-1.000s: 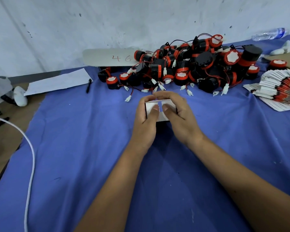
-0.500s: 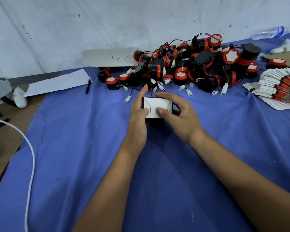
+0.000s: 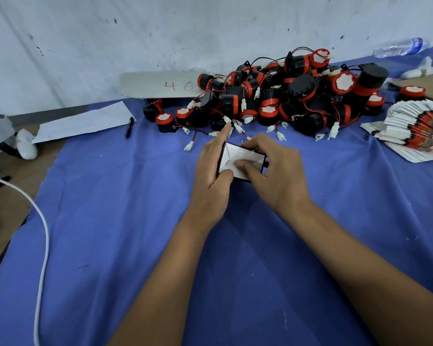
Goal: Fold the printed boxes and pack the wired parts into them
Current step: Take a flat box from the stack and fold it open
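A small printed box (image 3: 245, 157) stands on the blue cloth (image 3: 110, 221) in the middle, its white folded end flaps facing up. My left hand (image 3: 211, 176) holds its left side, index finger straight along the edge and thumb on the near corner. My right hand (image 3: 275, 176) wraps the right side, fingers over the far edge, thumb pressing the flaps. Behind it lies a heap of black and red wired parts (image 3: 285, 98) with white connectors. A fanned stack of flat printed boxes (image 3: 420, 136) lies at the right.
A white sheet (image 3: 85, 121) and a black pen (image 3: 129, 127) lie at the back left. A board marked 46 (image 3: 160, 84) leans on the wall. A white cable (image 3: 41, 233) curves along the left edge. A plastic bottle (image 3: 400, 47) lies far right.
The thumbs have moved apart, baring the box's folded white end. The box has turned slightly. My left index finger now stretches out along its left edge.
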Demonstrator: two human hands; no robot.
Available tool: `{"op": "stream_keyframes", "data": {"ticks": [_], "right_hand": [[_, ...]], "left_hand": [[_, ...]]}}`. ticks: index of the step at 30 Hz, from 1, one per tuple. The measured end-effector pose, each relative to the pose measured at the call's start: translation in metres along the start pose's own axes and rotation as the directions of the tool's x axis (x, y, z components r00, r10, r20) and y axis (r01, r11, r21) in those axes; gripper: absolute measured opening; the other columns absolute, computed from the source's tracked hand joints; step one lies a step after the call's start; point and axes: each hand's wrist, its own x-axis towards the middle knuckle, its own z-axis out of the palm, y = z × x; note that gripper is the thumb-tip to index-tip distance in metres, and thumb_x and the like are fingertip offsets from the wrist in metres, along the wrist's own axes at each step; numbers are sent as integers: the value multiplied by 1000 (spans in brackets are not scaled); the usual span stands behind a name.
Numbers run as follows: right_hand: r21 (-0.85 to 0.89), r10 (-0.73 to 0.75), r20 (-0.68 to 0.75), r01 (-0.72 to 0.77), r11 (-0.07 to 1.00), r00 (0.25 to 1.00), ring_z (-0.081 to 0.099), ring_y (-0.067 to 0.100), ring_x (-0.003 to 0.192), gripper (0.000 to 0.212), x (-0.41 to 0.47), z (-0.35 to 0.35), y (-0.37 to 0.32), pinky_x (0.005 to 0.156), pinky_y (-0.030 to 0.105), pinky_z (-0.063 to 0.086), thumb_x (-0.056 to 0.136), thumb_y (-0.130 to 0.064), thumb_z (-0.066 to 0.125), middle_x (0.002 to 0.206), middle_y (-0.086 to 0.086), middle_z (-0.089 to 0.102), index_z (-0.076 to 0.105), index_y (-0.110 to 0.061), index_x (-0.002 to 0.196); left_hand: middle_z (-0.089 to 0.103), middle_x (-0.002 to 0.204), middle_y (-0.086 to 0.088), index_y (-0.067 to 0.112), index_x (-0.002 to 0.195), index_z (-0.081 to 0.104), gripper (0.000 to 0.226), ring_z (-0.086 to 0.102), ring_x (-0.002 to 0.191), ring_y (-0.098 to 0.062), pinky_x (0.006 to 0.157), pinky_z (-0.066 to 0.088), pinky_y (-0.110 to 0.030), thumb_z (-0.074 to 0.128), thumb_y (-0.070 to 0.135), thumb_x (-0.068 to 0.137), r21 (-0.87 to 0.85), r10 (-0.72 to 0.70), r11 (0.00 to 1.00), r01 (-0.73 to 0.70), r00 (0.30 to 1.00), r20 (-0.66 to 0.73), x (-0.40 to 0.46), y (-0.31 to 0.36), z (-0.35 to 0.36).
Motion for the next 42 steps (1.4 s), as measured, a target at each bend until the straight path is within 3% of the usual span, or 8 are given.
{"op": "stream_keyframes", "data": {"ticks": [7, 11, 14, 19, 23, 33, 37, 42], "right_hand": [[-59, -12, 25, 13, 998, 1000, 64, 14, 104, 27, 1, -1, -1, 80, 41, 54, 91, -26, 72, 112, -13, 69, 64, -26, 117], [179, 35, 271, -87, 980, 962, 58, 6, 118, 46, 6, -7, 4, 98, 26, 48, 89, -29, 74, 122, -16, 66, 61, -25, 133], [331, 61, 345, -183, 926, 937, 65, 5, 105, 44, 9, -14, 9, 85, 15, 49, 87, -31, 70, 111, -12, 71, 63, -25, 130], [468, 196, 306, -326, 821, 932, 72, 28, 94, 36, 9, -8, 14, 86, 40, 57, 86, -14, 77, 100, 6, 77, 62, -18, 118], [383, 250, 268, -341, 859, 930, 72, 15, 87, 37, 8, -4, 17, 74, 27, 58, 82, -10, 76, 97, 1, 75, 56, -21, 110], [196, 230, 225, -275, 941, 947, 63, -7, 101, 41, 6, 1, 13, 82, 10, 51, 88, -9, 68, 111, -19, 67, 59, -23, 126], [250, 278, 186, -319, 914, 942, 68, 8, 102, 41, 7, 1, 14, 91, 31, 57, 87, 0, 69, 111, -8, 72, 64, -17, 124], [604, 239, 303, -380, 701, 922, 74, 21, 100, 37, 8, -9, 15, 81, 34, 61, 81, -2, 81, 105, 3, 78, 71, -16, 114]], "left_hand": [[47, 139, 27, 22, 159, 35, 77, 44, 130, 11, 106, 40, -17, 42, -8, 88, 24, 19, 1000, -20, 1000, 16, 1, -2, -1], [41, 160, 5, 32, 157, 31, 78, 35, 151, -14, 123, 33, -47, 47, 1, 87, 30, 21, 999, -22, 999, 42, 1, -4, -6], [35, 162, 14, 38, 155, 34, 71, 35, 149, -5, 120, 38, -38, 54, 12, 92, 7, -42, 999, 42, 998, -37, 2, -10, -9], [60, 141, 5, 22, 139, 56, 48, 62, 123, -6, 101, 56, -33, 63, 1, 97, -174, -209, 969, 178, 960, -184, 5, -16, -6], [75, 114, 6, 22, 123, 67, 45, 71, 105, -8, 87, 57, -24, 66, -7, 88, -73, -119, 992, 106, 971, -207, 5, -11, 6], [74, 111, 12, 16, 128, 69, 45, 69, 104, -1, 86, 52, -11, 65, -5, 89, 116, 23, 993, 8, 966, -259, 2, -12, 18], [76, 114, 7, 14, 126, 72, 41, 71, 103, -6, 86, 58, -21, 67, -4, 90, 110, 33, 994, -4, 964, -265, 2, -14, 19], [78, 113, 2, 13, 124, 74, 31, 74, 105, -17, 88, 62, -47, 69, 7, 93, -47, -58, 998, 49, 975, -215, 7, -18, 7]]}}
